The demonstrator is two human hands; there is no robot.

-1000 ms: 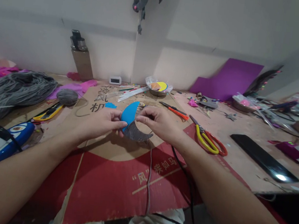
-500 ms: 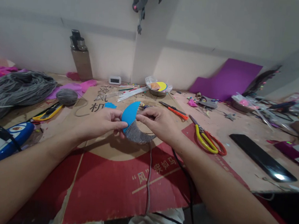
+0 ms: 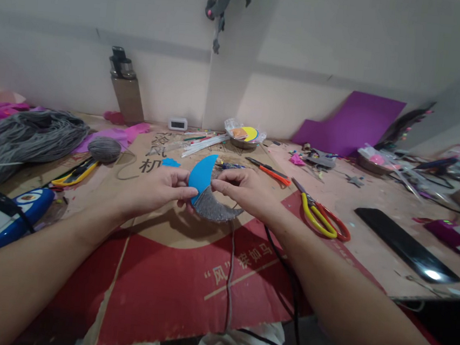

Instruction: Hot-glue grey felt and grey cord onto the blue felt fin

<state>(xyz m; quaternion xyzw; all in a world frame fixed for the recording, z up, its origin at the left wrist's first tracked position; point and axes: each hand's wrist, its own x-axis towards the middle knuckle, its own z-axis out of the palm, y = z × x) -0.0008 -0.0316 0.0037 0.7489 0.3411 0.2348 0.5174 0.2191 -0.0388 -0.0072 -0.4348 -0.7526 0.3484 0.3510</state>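
The left hand pinches a flat crescent, bright blue at one end and wrapped in grey yarn at the other, thumb above and fingers partly hidden beneath. The right hand has thumb and forefinger pressed together at the crescent's inner curve; whether yarn is caught between them is too small to tell.

The crescent is above a red-and-tan printed cardboard sheet. Below it, a thin grey yarn strand runs down over the red area. To its right lie scissors with one yellow and one red handle, then a glossy black rectangular slab. Left of it sit a small grey yarn ball and a big loose grey skein. Beyond it stands a shallow metal bowl.
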